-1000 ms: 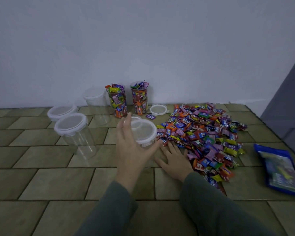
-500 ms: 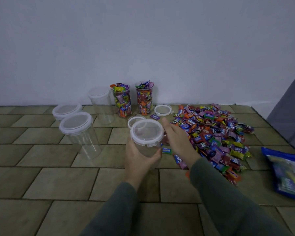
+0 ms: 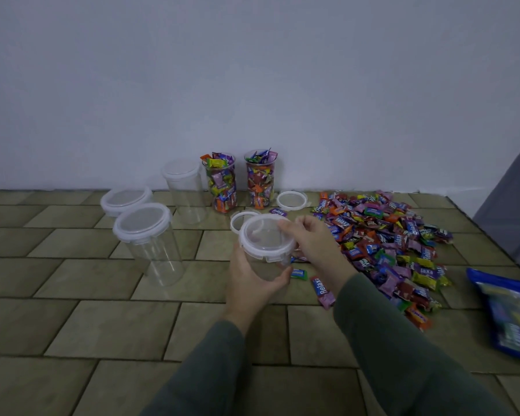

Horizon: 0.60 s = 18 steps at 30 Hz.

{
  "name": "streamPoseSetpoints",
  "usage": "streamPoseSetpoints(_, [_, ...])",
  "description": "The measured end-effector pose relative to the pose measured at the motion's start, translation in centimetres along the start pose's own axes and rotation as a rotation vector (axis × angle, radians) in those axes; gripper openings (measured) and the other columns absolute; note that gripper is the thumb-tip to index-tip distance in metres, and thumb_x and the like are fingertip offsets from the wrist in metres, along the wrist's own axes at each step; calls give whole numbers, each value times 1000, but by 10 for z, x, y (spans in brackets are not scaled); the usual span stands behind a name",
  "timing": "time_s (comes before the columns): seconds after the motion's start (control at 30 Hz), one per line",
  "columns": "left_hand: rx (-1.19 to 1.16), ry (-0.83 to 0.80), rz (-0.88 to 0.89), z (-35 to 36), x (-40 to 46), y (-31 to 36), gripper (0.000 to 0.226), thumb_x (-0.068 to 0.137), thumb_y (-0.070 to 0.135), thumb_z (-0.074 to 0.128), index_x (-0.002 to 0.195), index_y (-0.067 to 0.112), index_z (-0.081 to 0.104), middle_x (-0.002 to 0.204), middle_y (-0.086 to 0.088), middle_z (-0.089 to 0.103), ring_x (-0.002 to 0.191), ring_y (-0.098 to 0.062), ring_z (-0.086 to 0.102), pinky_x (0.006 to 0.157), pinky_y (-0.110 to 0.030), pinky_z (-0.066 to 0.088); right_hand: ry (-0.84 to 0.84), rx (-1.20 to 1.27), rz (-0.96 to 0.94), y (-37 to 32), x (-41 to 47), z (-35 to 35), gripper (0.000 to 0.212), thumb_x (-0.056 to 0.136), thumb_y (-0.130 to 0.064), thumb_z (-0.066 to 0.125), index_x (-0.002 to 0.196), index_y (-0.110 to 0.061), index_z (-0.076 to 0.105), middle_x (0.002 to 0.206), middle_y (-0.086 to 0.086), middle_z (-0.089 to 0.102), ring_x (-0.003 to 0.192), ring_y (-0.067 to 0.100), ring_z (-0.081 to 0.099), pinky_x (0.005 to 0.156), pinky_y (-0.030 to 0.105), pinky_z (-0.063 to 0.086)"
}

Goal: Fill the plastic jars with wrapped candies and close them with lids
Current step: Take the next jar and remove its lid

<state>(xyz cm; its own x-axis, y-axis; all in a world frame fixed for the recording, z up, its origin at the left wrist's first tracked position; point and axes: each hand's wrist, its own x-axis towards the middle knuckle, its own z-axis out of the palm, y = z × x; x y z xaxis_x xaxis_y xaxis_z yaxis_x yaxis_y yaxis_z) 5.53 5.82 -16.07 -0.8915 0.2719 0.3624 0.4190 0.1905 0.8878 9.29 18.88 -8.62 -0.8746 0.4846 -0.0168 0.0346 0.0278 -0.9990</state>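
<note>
Hidden or unclear: the held jar's (image 3: 264,267) lower body sits behind the left hand (image 3: 249,280); whether it touches the floor (image 3: 72,295) cannot be told. The blue packet (image 3: 511,313) is cut off at the right edge, its print blurred. One loose lid (image 3: 241,219) lies partly behind the held jar.

Held jar: clear plastic, empty, white clip-rim lid (image 3: 266,237) on top, in front of the candy pile's left edge. Left hand wraps its wall from below; right hand (image 3: 312,244) curls fingers over the lid's right rim.

Other jars: two filled with wrapped candies, uncapped, by the wall (image 3: 219,184) (image 3: 260,180); three empty lidded ones to their left (image 3: 184,190) (image 3: 147,241) (image 3: 126,199). A second loose lid (image 3: 291,200) lies flat just beside the right filled jar.

Candy pile (image 3: 385,241): mixed purple, red, blue, yellow wrappers spread on the floor tiles, right of the hands; stray pieces lie just beside the held jar (image 3: 299,274).
</note>
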Motion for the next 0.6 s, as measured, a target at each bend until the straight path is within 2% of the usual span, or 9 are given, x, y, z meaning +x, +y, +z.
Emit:
streamPoseSetpoints(0.1, [-30,-89,-17,-5,4,-1,95,57,35,92,133,37,35,126,25,50,121,11,45,94,-3,35,-25,-146,-73,-21,12,0,2,85,-13,65,87,-13,64,84,1,61,80,14,56,74,27,45])
streamPoseSetpoints(0.17, [-33,-158,-46,-9,8,-1,93,56,34,92,131,37,37,125,25,50,120,11,46,92,-1,35,-144,-390,-146,-43,26,7,14,90,-19,59,94,-13,72,96,-2,66,94,13,57,86,29,43])
streamPoseSetpoints(0.27, [-3,-253,-104,-12,16,-3,91,55,31,93,129,34,42,122,22,53,116,6,50,88,-2,37,-304,-819,-74,-68,44,24,46,101,-42,38,87,-12,70,97,5,61,91,20,54,80,28,37])
streamPoseSetpoints(0.3, [15,-276,-118,-13,18,-3,90,54,30,94,128,33,44,121,20,54,115,4,51,86,-2,38,-315,-926,-58,-69,52,28,50,101,-46,35,80,-13,66,95,7,59,88,22,54,78,28,36])
streamPoseSetpoints(0.37, [46,-303,-135,-15,22,-4,88,54,31,94,127,33,45,121,17,54,116,0,51,86,-5,38,-362,-1125,-50,-62,65,35,43,101,-42,37,76,-13,57,95,11,59,84,23,52,76,28,35])
streamPoseSetpoints(0.43, [59,-327,-153,-15,24,-5,88,54,33,94,127,32,46,122,16,56,117,-2,52,92,-12,40,-414,-1224,-70,-56,68,38,35,102,-33,36,81,-11,55,99,14,60,83,22,51,74,28,34])
streamPoseSetpoints(0.5, [69,-337,-184,-15,25,-8,86,54,34,93,126,32,47,117,21,55,113,1,52,91,-14,41,-418,-1187,-89,-56,65,37,39,103,-36,35,85,-11,58,92,8,59,84,22,51,74,28,34])
streamPoseSetpoints(0.53, [76,-337,-196,-14,25,-8,84,55,33,93,125,33,46,113,25,53,109,4,51,87,-10,39,-402,-1170,-135,-59,63,37,40,102,-40,35,84,-13,59,86,3,57,84,21,51,72,28,35])
streamPoseSetpoints(0.6, [81,-339,-194,-13,23,-8,82,57,33,92,123,35,45,108,29,50,101,10,50,80,-6,37,-354,-1193,-352,-64,54,42,38,99,-49,40,79,-21,55,77,-5,53,79,16,52,64,28,34])
